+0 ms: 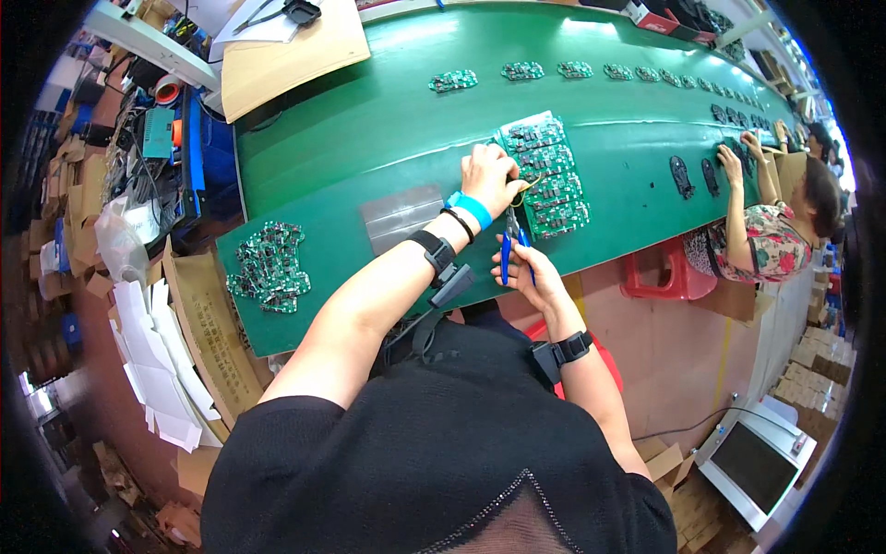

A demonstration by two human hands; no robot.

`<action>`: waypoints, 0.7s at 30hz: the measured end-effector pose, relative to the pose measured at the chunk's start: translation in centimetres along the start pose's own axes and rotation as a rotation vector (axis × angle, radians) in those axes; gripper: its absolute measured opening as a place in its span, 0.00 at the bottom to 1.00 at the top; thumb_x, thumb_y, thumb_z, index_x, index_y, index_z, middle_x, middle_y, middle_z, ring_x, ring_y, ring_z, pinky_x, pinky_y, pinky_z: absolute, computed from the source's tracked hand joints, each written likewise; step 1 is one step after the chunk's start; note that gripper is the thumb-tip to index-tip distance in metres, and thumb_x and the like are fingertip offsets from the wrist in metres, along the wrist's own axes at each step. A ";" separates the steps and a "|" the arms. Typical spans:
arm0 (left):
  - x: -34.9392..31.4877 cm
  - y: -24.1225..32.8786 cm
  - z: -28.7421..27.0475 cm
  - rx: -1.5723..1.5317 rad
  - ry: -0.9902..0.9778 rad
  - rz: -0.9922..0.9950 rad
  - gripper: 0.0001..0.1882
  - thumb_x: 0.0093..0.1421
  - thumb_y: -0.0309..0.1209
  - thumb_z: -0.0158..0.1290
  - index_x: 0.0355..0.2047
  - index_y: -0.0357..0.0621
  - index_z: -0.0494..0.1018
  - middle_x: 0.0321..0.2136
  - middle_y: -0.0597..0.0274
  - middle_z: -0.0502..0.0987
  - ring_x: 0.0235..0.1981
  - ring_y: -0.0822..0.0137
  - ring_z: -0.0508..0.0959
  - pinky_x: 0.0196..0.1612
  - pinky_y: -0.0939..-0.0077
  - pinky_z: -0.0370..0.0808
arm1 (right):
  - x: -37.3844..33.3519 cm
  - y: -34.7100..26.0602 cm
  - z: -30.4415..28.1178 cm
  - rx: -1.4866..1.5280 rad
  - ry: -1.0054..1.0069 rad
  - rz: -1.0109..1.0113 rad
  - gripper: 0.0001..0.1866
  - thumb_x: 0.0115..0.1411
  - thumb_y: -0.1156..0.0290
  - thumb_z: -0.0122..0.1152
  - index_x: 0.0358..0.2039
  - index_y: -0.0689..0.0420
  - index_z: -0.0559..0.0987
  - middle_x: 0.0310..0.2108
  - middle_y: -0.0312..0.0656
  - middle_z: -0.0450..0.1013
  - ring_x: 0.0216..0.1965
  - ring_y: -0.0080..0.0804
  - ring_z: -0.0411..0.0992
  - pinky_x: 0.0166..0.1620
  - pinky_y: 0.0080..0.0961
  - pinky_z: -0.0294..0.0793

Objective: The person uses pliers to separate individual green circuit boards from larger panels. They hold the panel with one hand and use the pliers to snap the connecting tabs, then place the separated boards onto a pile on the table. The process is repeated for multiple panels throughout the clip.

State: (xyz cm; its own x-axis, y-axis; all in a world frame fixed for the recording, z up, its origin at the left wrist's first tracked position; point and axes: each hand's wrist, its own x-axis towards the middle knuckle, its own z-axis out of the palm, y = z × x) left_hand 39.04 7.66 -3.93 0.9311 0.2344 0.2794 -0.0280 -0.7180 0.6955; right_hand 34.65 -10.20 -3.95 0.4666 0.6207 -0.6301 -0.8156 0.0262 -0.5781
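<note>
My left hand reaches over the left edge of a green circuit board panel, its fingertips pinched on a thin yellow wire. In my right hand is a pair of blue-handled pliers. Their metal jaws point away from me, up to the left fingertips beside the panel. My left hand hides what lies right at the jaws. The panel carries several rows of small parts and lies flat on the green table.
A pile of circuit boards lies at the table's left end. Nearer the middle is a grey plate. Small boards form a row along the back. At the right a co-worker handles dark pieces, near a red stool.
</note>
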 end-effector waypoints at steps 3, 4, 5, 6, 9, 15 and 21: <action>-0.2 0.2 0.1 0.057 0.003 0.089 0.08 0.44 0.37 0.60 0.19 0.51 0.73 0.23 0.67 0.71 0.35 0.62 0.70 0.40 0.62 0.62 | -0.1 -0.1 -0.5 -0.010 0.004 0.001 0.23 0.60 0.59 0.51 0.53 0.55 0.67 0.35 0.39 0.73 0.34 0.29 0.73 0.38 0.27 0.71; -0.3 0.2 0.1 0.076 -0.017 0.085 0.08 0.45 0.37 0.60 0.20 0.51 0.73 0.24 0.67 0.72 0.35 0.62 0.70 0.40 0.62 0.62 | -0.2 -0.1 -0.6 -0.013 0.009 0.001 0.23 0.60 0.59 0.51 0.53 0.55 0.67 0.35 0.39 0.73 0.34 0.29 0.73 0.38 0.27 0.71; -0.3 0.2 0.1 0.096 -0.036 0.080 0.08 0.45 0.37 0.60 0.21 0.50 0.73 0.24 0.67 0.72 0.35 0.62 0.70 0.40 0.62 0.62 | -0.3 -0.2 -0.7 -0.019 0.014 -0.001 0.23 0.59 0.59 0.51 0.53 0.55 0.67 0.35 0.39 0.73 0.34 0.29 0.73 0.38 0.27 0.71; -0.3 0.2 0.2 0.116 -0.055 0.073 0.09 0.45 0.38 0.59 0.22 0.50 0.73 0.25 0.67 0.73 0.35 0.63 0.71 0.41 0.62 0.62 | -0.4 -0.3 -0.8 -0.025 0.018 -0.001 0.23 0.59 0.59 0.51 0.53 0.55 0.67 0.35 0.39 0.73 0.34 0.29 0.73 0.38 0.27 0.71; -0.3 0.7 0.5 0.104 -0.077 0.006 0.09 0.47 0.35 0.59 0.27 0.49 0.72 0.21 0.62 0.75 0.29 0.60 0.75 0.36 0.61 0.66 | -0.6 -0.3 -1.4 -0.041 0.012 0.002 0.25 0.59 0.59 0.51 0.55 0.57 0.65 0.36 0.41 0.73 0.35 0.31 0.73 0.40 0.29 0.71; 0.3 1.7 0.3 -0.180 -0.135 -0.315 0.06 0.49 0.32 0.54 0.25 0.44 0.76 0.25 0.56 0.78 0.31 0.55 0.78 0.39 0.62 0.74 | -0.9 -0.8 -1.7 -0.115 0.005 0.002 0.26 0.59 0.60 0.50 0.56 0.57 0.64 0.37 0.41 0.73 0.36 0.31 0.73 0.41 0.30 0.71; 1.4 0.9 0.3 -0.040 -0.288 -0.205 0.06 0.49 0.32 0.54 0.26 0.44 0.75 0.26 0.54 0.78 0.31 0.54 0.78 0.37 0.63 0.73 | -0.8 -1.3 -1.6 -0.109 0.004 -0.027 0.27 0.58 0.59 0.51 0.56 0.56 0.64 0.37 0.41 0.73 0.37 0.31 0.73 0.41 0.29 0.71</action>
State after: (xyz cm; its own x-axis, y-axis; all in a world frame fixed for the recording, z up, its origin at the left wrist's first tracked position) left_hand 40.40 7.15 -3.13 0.9829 0.1730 -0.0630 0.1617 -0.6477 0.7445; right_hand 35.90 -12.02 -3.52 0.4896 0.6181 -0.6150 -0.7606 -0.0421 -0.6478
